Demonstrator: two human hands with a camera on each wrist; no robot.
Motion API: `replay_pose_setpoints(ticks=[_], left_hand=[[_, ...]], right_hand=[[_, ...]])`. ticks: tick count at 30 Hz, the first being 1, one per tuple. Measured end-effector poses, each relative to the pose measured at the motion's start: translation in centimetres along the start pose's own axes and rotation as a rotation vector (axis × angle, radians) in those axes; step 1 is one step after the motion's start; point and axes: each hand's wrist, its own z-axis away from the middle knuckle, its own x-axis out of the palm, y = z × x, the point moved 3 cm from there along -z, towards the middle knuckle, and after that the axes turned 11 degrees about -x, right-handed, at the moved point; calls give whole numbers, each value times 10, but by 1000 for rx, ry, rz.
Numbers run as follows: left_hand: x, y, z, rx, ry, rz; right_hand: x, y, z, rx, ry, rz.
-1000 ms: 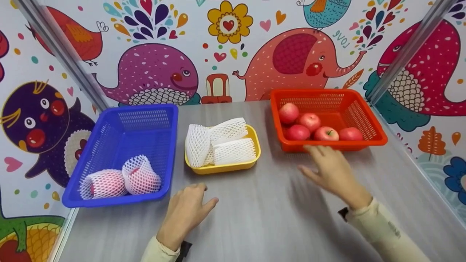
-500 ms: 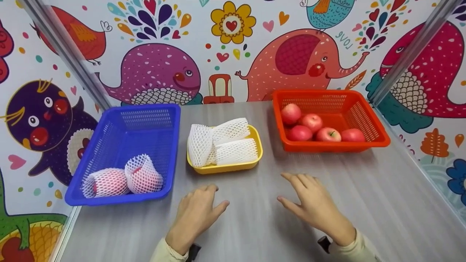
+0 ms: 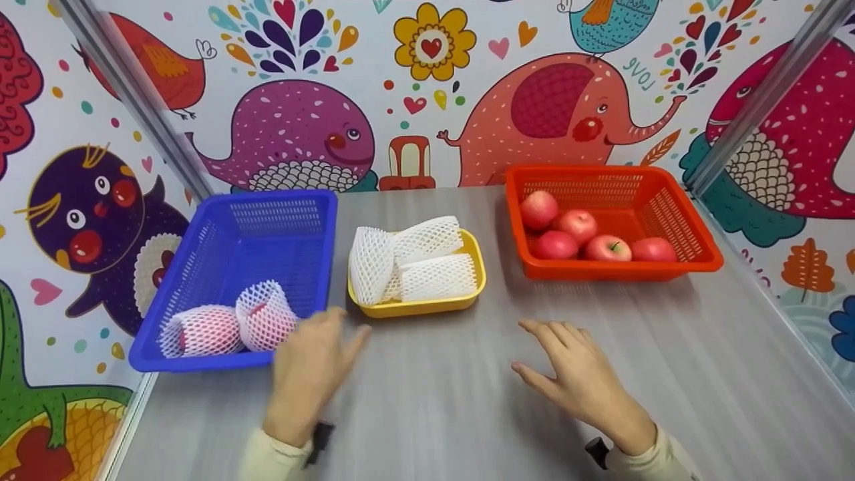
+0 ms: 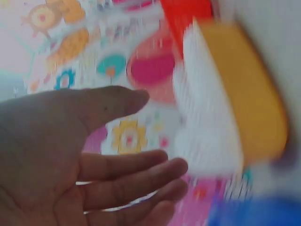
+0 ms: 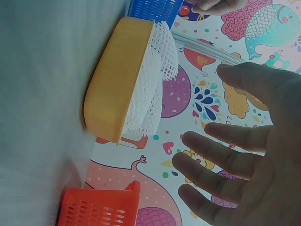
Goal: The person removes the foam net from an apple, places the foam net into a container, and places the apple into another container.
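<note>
Net-wrapped apples (image 3: 211,330), two of them, lie side by side at the near end of the blue basket (image 3: 267,257), which stands along the left edge of the worktop (image 3: 434,401). The left hand (image 3: 308,377) extends from the front edge, back upward, fingers pointing forward and slightly bent, thumb well away from them; it holds nothing. It overlaps the basket's near right corner in the head view, but it is blurred, so I cannot tell whether it touches the rim. The right hand (image 3: 578,377) comes in from the front edge, right of centre, fingers angled forward and to the left, lightly spread, the thumb standing wide. It too holds nothing, and lies well apart from the left hand. Beyond and between the hands, towards the back edge, a yellow container (image 3: 417,308) carries white foam nets (image 3: 437,277). At the back right corner, a red basket (image 3: 695,257) holds five loose apples (image 3: 608,248) along its near and left walls.
</note>
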Motion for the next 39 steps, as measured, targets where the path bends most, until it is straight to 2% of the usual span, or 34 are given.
replay_pose_setpoints(ticks=[3, 5, 7, 11, 15, 20, 24, 30, 35, 39], left_hand=[[-19, -34, -20, -114, -13, -72], [-28, -58, -32, -211, -79, -111], [-32, -79, -40, -282, -141, -140], [-27, -106, -46, -370, -260, -153], [-16, -119, -48, -407, -350, -171], [-5, -121, -55, -382, -422, -187], [4, -117, -61, -325, -483, -205], [15, -108, -67, -230, -535, -226], [23, -103, -73, -176, -626, -147], [31, -106, -75, -156, -668, -66]], right_hand=[[0, 1, 2, 11, 10, -6], [-1, 2, 5, 19, 21, -8], [-1, 2, 7, 23, 31, -10], [1, 3, 10, 34, 22, -12], [3, 4, 13, 53, -2, -19], [5, 4, 16, 66, -4, -25], [5, 6, 19, 69, -5, -28], [4, 7, 20, 62, 10, -36], [6, 8, 23, 76, 5, -57], [8, 8, 24, 87, -19, -85]])
